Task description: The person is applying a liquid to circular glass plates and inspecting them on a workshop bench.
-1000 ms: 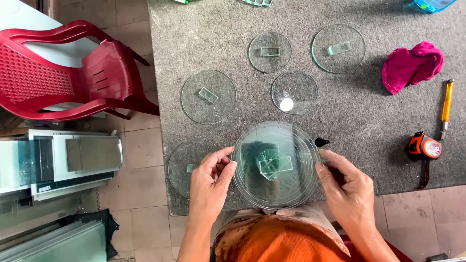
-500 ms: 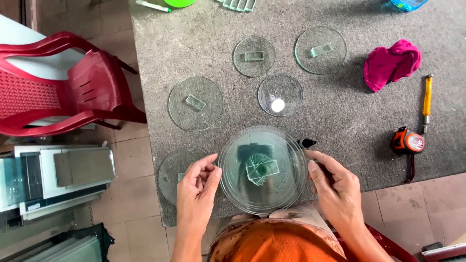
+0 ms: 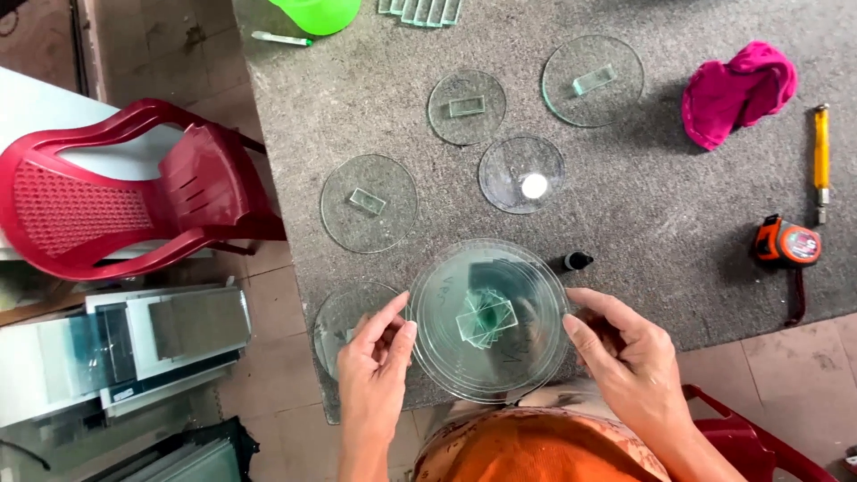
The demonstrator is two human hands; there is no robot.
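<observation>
No packages, signs or screens show here. The only label is a small round one on the face of the orange and black tape measure (image 3: 786, 244), which lies on the grey desk (image 3: 661, 214) near its right edge, just below a yellow-handled tool (image 3: 820, 152). The label looks reddish with a pale ring; its print is too small to make out.
</observation>
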